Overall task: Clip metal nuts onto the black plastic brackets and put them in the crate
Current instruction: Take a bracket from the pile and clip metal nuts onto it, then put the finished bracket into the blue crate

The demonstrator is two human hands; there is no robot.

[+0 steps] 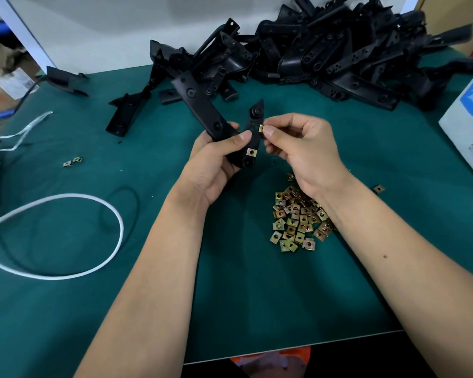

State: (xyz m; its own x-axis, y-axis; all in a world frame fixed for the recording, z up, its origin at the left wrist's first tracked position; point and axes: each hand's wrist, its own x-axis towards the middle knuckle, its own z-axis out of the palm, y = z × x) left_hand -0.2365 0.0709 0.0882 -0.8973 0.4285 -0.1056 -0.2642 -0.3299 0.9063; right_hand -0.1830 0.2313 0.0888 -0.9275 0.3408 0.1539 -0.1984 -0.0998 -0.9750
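Right hand [298, 148] pinches a metal nut [260, 128] against the edge of a black bracket [253, 132], left hand [216, 159] grips that bracket above the green table [230, 296], one clipped nut [251, 152] lower down, loose nuts [298, 219] beneath the right wrist, bracket heap [325, 50] beyond.

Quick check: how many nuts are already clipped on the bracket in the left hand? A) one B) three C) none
A: one clipped nut sits low on the bracket the left hand grips; the right hand pinches a second nut at its edge.
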